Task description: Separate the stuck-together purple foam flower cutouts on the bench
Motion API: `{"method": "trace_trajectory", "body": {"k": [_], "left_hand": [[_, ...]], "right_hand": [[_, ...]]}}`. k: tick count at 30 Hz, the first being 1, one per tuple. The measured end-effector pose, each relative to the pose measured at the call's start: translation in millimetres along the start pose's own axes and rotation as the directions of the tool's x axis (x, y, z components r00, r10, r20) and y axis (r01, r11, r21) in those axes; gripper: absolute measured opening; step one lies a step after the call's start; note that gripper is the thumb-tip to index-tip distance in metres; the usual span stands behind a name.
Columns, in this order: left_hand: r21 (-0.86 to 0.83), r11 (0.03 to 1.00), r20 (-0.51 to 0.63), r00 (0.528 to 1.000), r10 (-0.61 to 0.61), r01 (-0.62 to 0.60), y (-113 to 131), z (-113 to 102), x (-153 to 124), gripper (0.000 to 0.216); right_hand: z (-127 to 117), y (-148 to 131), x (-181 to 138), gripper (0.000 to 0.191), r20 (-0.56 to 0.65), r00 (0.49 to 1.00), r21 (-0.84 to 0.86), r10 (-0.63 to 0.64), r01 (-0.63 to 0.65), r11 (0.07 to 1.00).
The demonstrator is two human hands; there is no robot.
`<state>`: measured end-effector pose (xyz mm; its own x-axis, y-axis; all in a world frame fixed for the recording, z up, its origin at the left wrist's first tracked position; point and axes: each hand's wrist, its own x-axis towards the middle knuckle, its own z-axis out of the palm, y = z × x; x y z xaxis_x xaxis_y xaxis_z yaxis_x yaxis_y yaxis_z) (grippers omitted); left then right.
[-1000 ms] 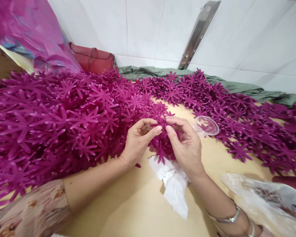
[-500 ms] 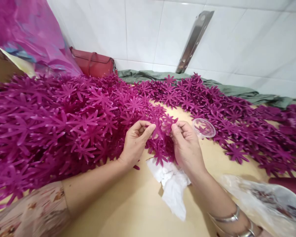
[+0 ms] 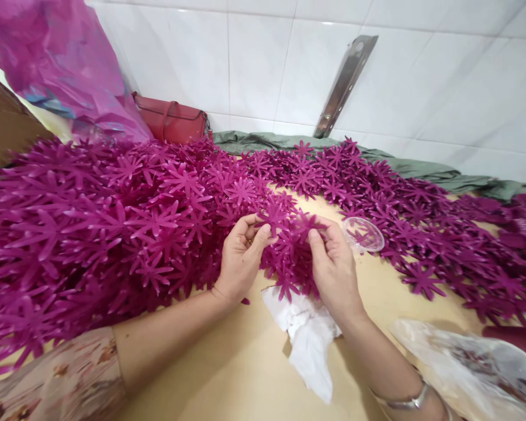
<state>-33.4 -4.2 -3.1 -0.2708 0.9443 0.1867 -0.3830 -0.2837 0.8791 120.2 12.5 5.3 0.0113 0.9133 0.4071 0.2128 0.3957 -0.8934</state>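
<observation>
Magenta flower cutouts (image 3: 289, 234) sit at the middle of the desk (image 3: 245, 362), pinched in each hand's grip: left hand (image 3: 239, 260) and right hand (image 3: 335, 269), fingers curled, thumbs pressing. One clear cup (image 3: 363, 234) lies just right, one white cloth (image 3: 307, 333) nearer, uncounted loose flowers (image 3: 92, 234) heaped leftward.

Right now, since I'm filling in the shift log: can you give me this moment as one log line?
left hand: pinching magenta flower bunch | right hand: pinching same bunch | below hands: white cloth | beside right hand: clear cup
</observation>
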Motion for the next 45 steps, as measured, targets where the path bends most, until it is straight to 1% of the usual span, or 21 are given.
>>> {"method": "trace_trajectory", "body": {"k": [2, 4, 6, 9, 11, 14, 21, 24, 27, 31, 35, 37, 39, 41, 43, 45], "left_hand": [[-0.012, 1.0, 0.017, 1.0, -0.026, 0.027, 0.3, 0.1, -0.1, 0.034], [-0.021, 0.998, 0.033, 0.997, -0.067, 0.067, 0.9, 0.2, -0.4, 0.036], [-0.025, 0.994, 0.071, 0.992, -0.102, 0.104, 1.6, 0.6, -1.3, 0.037], [-0.014, 0.992, 0.136, 0.983, -0.121, 0.124, 2.4, 1.7, -3.8, 0.034], [-0.011, 0.992, 0.164, 0.979, -0.126, 0.129, 3.3, 2.7, -5.4, 0.032], [-0.012, 0.992, 0.185, 0.975, -0.124, 0.128, 4.8, 3.7, -7.0, 0.033], [0.036, 0.995, 0.172, 0.981, -0.094, 0.089, 5.3, 2.5, -7.1, 0.032], [0.068, 0.994, 0.174, 0.98, -0.098, 0.087, 4.7, 1.2, -6.6, 0.032], [0.08, 0.992, 0.204, 0.972, -0.115, 0.1, 4.7, 0.0, -5.6, 0.034], [0.096, 0.99, 0.23, 0.965, -0.125, 0.105, 5.2, -0.7, -4.1, 0.035], [0.05, 0.989, 0.256, 0.955, -0.149, 0.14, 5.0, 0.5, -3.8, 0.034], [0.034, 0.988, 0.246, 0.957, -0.155, 0.151, 5.3, 1.2, -4.6, 0.034], [0.027, 0.988, 0.23, 0.961, -0.154, 0.152, 6.0, 1.8, -5.7, 0.034], [0.027, 0.991, 0.206, 0.969, -0.134, 0.131, 6.4, 2.2, -6.6, 0.034], [0.038, 0.995, 0.183, 0.978, -0.101, 0.095, 5.9, 2.1, -6.8, 0.034], [0.069, 0.996, 0.167, 0.983, -0.072, 0.061, 4.5, 1.4, -6.2, 0.032]], "right_hand": [[0.0, -1.6, -0.8, 0.034, 0.005, 0.987, -0.139, -0.159, 0.158, 0.978], [0.8, -4.8, -1.7, 0.039, 0.027, 0.958, -0.246, -0.287, 0.285, 0.927], [1.8, -8.8, -2.4, 0.033, 0.046, 0.928, -0.315, -0.369, 0.365, 0.876], [2.3, -13.0, -3.2, 0.013, 0.049, 0.91, -0.348, -0.412, 0.402, 0.847], [1.8, -13.3, -3.7, 0.008, 0.043, 0.915, -0.33, -0.402, 0.393, 0.859], [0.8, -11.6, -4.1, 0.01, 0.054, 0.931, -0.277, -0.362, 0.362, 0.89], [2.5, -11.5, -4.0, 0.01, 0.085, 0.934, -0.239, -0.346, 0.356, 0.903], [4.0, -11.7, -4.8, 0.007, 0.086, 0.944, -0.187, -0.317, 0.328, 0.926], [4.6, -11.4, -5.8, 0.003, 0.091, 0.968, -0.125, -0.234, 0.244, 0.962], [4.9, -12.4, -6.4, 0.012, 0.119, 0.987, -0.016, -0.11, 0.112, 0.994], [5.8, -12.5, -5.2, 0.015, 0.154, 0.987, 0.173, 0.044, -0.07, 0.982], [6.3, -11.3, -4.5, 0.015, 0.158, 0.984, 0.203, 0.08, -0.112, 0.973], [6.6, -9.5, -4.2, 0.015, 0.141, 0.987, 0.184, 0.078, -0.104, 0.977], [6.6, -8.0, -4.5, 0.012, 0.101, 0.994, 0.127, 0.039, -0.052, 0.99], [6.1, -7.1, -5.2, 0.007, 0.067, 0.996, 0.025, -0.059, 0.058, 0.998], [5.5, -6.8, -5.7, 0.002, 0.07, 0.979, -0.09, -0.19, 0.196, 0.976]]}}
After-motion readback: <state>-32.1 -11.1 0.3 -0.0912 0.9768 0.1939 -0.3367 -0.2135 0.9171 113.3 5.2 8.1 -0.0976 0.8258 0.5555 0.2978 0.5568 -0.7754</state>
